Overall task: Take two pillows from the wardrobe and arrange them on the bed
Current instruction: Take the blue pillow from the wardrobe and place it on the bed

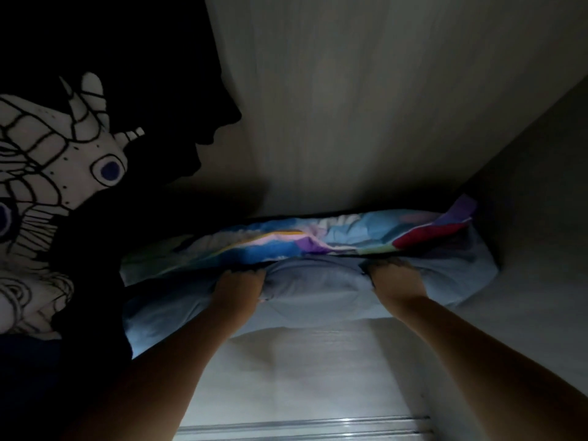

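a: where's the pillow rn?

b: the pale blue, soft fabric pillow (pixel 315 294) lies on a high shelf inside the light wood-grain wardrobe (pixel 366 90), long axis running left-right across the view. a second pillow in a multicoloured patchwork-print case (pixel 318 240) is stacked flat on top, same axis, touching it.

a: hands?

b: both up and reaching in. left hand (pixel 238 289) is bunched into the front edge of the blue pillow, left of centre. right hand (pixel 394 281) is closed on the same edge, right of centre. fingers dig in under the printed one, so fingertips are mostly hidden, but both look clamped on blue fabric w/ a puffed bulge of it between them.

a: which is nearer?

b: about even, both on the near long edge, one each side of the middle. pillow sits straight ahead and above the person, broadside on.

a: so next?

b: probably a straight pull toward the person, along the short axis, w/ both hands together. the printed pillow would likely ride along on top, or slide off at the right end where its corner rests on the side wall.

a: anything else close?

b: a dark cloth w/ white and black line-drawn print (pixel 47 173) hangs at far left, beside the blue pillow's left end. too dark to tell if they touch.
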`<state>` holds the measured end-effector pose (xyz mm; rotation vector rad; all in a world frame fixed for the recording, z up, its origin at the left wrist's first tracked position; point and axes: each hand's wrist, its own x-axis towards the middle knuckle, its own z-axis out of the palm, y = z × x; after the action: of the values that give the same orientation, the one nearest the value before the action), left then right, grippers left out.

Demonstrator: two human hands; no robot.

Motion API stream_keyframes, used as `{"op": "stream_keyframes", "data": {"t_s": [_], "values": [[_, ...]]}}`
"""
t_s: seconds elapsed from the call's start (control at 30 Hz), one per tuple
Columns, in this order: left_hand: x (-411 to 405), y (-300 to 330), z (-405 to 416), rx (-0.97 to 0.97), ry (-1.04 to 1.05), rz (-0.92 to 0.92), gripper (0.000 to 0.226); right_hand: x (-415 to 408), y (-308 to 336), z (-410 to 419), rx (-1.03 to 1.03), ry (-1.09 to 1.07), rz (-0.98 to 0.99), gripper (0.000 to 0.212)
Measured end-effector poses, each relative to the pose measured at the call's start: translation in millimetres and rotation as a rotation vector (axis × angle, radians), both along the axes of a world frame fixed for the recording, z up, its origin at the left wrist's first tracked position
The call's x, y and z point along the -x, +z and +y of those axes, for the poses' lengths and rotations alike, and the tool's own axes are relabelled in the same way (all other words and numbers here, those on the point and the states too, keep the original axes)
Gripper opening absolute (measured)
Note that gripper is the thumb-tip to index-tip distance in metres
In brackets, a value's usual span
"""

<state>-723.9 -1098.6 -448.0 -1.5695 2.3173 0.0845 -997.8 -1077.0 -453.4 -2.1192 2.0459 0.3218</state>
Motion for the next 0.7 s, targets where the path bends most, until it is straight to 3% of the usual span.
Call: {"op": "stream_keyframes", "data": {"t_s": [0.17, 0.33, 0.43, 0.53, 0.7], "values": [[-0.2, 57.6, -21.5, -0.004, 0.014, -0.002, 0.033, 2.4, 57.4, -11.9, 0.003, 0.007, 0.111, 0.031], [8.8, 152.1, -47.4, 0.1, -0.031, -0.01, 0.035, 12.0, 141.7, -19.8, 0.138, -0.02, 0.042, 0.029], [10.5, 204.3, -33.7, 0.061, -0.04, 0.0, 0.044, 11.7, 190.1, -4.7, 0.112, -0.026, 0.055, 0.033], [10.4, 245.4, -11.5, 0.194, -0.114, 0.104, 0.052, 8.1, 228.9, 21.5, 0.08, -0.028, 0.032, 0.034], [1.6, 280.3, 7.6, 0.026, -0.082, 0.11, 0.045, -8.8, 278.2, 76.1, 0.012, -0.11, -0.01, 0.038]]}}
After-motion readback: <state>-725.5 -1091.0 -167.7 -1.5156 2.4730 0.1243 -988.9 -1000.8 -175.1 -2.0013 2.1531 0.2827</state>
